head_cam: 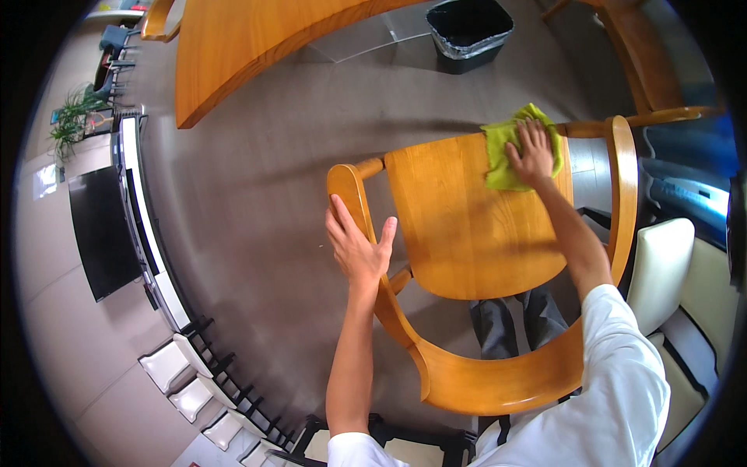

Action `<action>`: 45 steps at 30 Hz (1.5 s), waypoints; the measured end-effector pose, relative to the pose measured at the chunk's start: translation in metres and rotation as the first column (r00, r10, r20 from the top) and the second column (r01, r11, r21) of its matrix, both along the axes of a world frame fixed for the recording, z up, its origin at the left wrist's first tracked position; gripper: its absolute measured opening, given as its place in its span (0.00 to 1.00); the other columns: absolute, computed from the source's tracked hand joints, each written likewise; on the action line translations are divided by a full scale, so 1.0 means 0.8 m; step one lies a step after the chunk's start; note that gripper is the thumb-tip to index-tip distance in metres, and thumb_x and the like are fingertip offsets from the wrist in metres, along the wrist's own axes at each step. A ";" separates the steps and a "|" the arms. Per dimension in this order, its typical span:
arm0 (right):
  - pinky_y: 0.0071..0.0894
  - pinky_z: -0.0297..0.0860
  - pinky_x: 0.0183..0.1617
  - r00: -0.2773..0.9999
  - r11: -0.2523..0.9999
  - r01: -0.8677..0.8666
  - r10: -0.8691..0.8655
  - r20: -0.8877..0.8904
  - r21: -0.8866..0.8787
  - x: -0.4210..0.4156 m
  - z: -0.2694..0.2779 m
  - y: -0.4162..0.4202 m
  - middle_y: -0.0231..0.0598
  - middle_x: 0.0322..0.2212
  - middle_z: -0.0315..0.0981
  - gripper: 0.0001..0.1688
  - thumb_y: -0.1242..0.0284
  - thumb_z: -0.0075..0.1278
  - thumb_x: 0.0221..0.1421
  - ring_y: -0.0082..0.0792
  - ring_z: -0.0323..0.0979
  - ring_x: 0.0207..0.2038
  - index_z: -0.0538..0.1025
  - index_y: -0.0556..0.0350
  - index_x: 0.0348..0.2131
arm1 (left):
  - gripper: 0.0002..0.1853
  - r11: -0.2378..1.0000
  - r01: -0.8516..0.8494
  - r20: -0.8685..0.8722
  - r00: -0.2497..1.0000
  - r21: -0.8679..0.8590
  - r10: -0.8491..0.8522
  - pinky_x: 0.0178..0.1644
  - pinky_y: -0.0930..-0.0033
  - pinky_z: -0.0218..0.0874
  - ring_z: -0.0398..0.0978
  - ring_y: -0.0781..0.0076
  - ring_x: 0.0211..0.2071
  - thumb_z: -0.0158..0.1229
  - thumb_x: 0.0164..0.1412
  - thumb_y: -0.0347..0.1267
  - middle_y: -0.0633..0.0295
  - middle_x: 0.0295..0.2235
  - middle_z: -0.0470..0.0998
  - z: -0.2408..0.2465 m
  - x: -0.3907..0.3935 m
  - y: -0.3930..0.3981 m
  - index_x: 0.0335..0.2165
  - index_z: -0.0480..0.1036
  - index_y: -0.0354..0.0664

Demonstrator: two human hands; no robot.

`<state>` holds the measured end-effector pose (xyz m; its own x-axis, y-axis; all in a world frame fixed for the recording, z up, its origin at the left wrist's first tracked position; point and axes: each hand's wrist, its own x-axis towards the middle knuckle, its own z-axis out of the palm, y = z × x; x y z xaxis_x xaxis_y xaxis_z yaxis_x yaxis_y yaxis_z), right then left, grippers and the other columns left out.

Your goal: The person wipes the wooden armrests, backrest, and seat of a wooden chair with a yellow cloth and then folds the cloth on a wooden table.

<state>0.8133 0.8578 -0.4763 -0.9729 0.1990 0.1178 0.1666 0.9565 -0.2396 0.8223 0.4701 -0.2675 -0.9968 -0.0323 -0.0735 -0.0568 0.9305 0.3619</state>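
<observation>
In front of me stands a wooden armchair with a curved backrest (502, 382) on my side and a smooth, flat seat (461, 216). My right hand (534, 154) presses a yellow-green cloth (498, 160) onto the far right part of the seat, fingers spread over it. The cloth hangs slightly past the seat's front edge. My left hand (362, 242) rests on the chair's left armrest (347, 181), thumb apart from the fingers. My trousered legs show below, behind the seat.
A wooden table (262, 44) with a curved edge stands ahead. Beside it is a lined black trash bin (470, 49). Another wooden chair (648, 58) is at far right. White padded chairs (662, 274) stand close on my right, others along the left wall by a television (105, 233).
</observation>
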 end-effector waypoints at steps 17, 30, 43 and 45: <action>0.47 0.58 0.50 0.937 0.932 -0.341 0.347 0.033 -0.120 -0.103 0.005 -0.306 0.41 0.36 0.66 0.16 0.60 0.37 0.65 0.42 0.63 0.41 0.69 0.52 0.37 | 0.55 0.993 0.005 -0.086 0.996 -0.117 -0.015 0.59 0.46 0.58 0.60 0.39 0.58 0.60 0.54 0.59 0.42 0.60 0.55 -0.002 -0.006 0.012 0.67 0.46 0.38; 0.53 0.43 0.70 0.858 0.859 -0.509 0.512 0.040 -0.057 -0.033 0.005 -0.240 0.45 0.64 0.49 0.35 0.53 0.31 0.66 0.47 0.46 0.67 0.56 0.48 0.65 | 0.46 1.000 0.002 -0.114 0.994 -0.010 -0.003 0.57 0.46 0.59 0.62 0.38 0.56 0.57 0.60 0.49 0.42 0.59 0.57 -0.003 0.004 -0.001 0.67 0.47 0.39; 0.54 0.37 0.73 0.427 0.478 -0.849 0.872 0.239 -0.224 0.180 0.016 -0.282 0.32 0.69 0.40 0.35 0.52 0.32 0.67 0.44 0.35 0.72 0.53 0.40 0.68 | 0.40 0.996 -0.091 -0.032 0.995 -0.005 0.091 0.60 0.47 0.58 0.58 0.41 0.61 0.44 0.65 0.52 0.45 0.61 0.55 -0.011 0.000 -0.006 0.68 0.46 0.47; 0.54 0.36 0.73 0.300 0.351 -0.921 0.916 0.265 -0.171 0.229 0.009 -0.254 0.32 0.70 0.40 0.35 0.53 0.33 0.67 0.44 0.33 0.72 0.53 0.39 0.68 | 0.39 0.990 -0.134 0.035 0.991 0.043 0.133 0.60 0.46 0.58 0.60 0.41 0.60 0.43 0.66 0.53 0.45 0.61 0.56 0.000 0.000 0.001 0.68 0.46 0.48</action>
